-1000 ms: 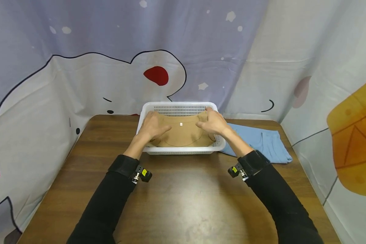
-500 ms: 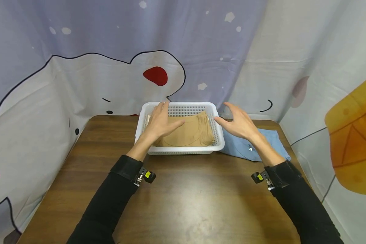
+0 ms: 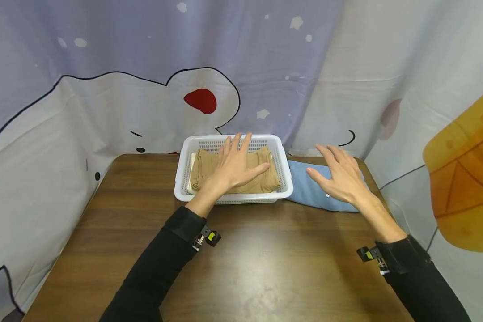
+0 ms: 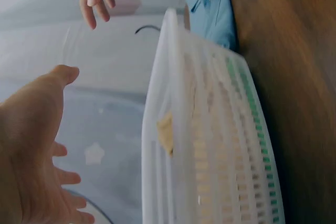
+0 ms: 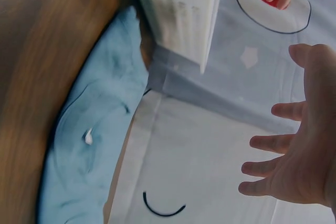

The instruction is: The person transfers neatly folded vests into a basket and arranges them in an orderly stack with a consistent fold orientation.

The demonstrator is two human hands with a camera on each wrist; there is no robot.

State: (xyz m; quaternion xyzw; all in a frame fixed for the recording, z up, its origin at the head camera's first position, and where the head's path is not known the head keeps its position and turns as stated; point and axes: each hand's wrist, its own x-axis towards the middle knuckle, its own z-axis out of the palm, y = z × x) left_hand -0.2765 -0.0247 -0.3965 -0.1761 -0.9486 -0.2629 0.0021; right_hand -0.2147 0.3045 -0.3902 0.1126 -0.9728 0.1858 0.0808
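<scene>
A white plastic basket (image 3: 283, 174) with slotted walls stands at the back middle of the table. Inside lies a folded tan garment (image 3: 267, 176), partly covered in the head view by my left hand (image 3: 235, 167). That hand hovers over the basket with fingers spread and holds nothing; the left wrist view shows it above the rim. Just right of the basket is a folded light blue garment (image 3: 306, 188) with a small white tag. My right hand (image 3: 340, 176) floats above it, fingers straight and parted, apart from the cloth in the right wrist view.
The wooden table (image 3: 265, 259) reaches toward me in front of the basket. A printed curtain (image 3: 145, 107) hangs close behind the table's back edge and along both sides. Beneath the tan garment, a strip of cream cloth (image 3: 192, 179) shows at the basket's left.
Both hands have left the tan garment and risen. My right hand has swung right over the blue garment, while my left has shifted right above the basket. The view has turned slightly right.
</scene>
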